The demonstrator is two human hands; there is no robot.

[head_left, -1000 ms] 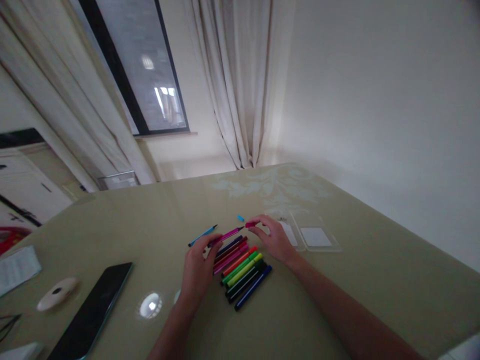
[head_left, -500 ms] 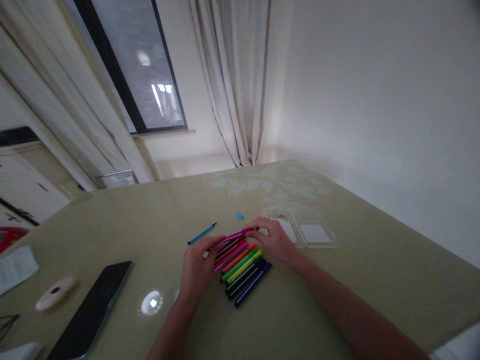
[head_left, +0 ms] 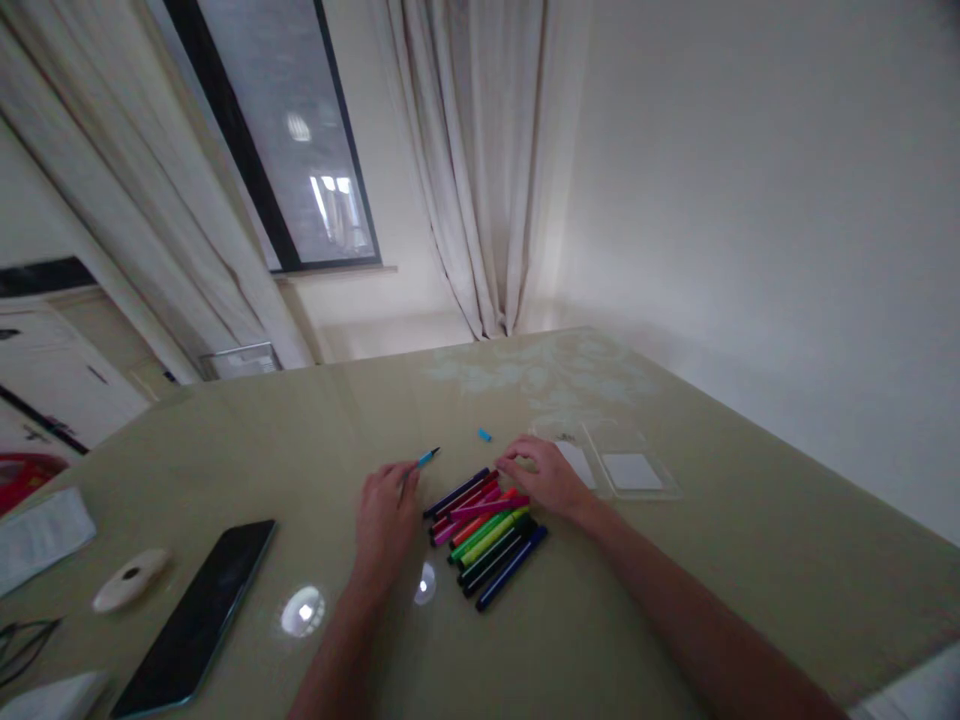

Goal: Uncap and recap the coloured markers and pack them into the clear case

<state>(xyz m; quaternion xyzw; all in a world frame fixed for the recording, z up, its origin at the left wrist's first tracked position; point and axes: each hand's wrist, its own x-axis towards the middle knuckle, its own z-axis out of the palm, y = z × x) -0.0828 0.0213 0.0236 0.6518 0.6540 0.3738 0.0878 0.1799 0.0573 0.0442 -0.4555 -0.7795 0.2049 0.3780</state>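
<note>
My left hand (head_left: 386,522) has its fingers closed on the uncapped light blue marker (head_left: 429,456), whose dark tip points away to the right. Beside it lies a row of felt-tip markers: dark blue, dark red, pink, orange, green (head_left: 478,538), yellow-green, black and navy (head_left: 512,568). A magenta marker (head_left: 491,507) rests crosswise on top of several of them. My right hand (head_left: 547,478) hovers at the far right end of the row, fingers loosely bent and apart, holding nothing visible. Beyond the row sits a small light blue cap (head_left: 484,435).
A clear plastic case (head_left: 667,483) with white cards (head_left: 632,471) lies open behind my right hand. On the left are a black phone (head_left: 199,615), a white oval object (head_left: 132,580), a paper (head_left: 45,538) and a cable (head_left: 26,645).
My hands have let go of the magenta marker, which now lies across the others. My left hand has moved to the light blue marker and grips it. My right hand has drawn slightly right.
</note>
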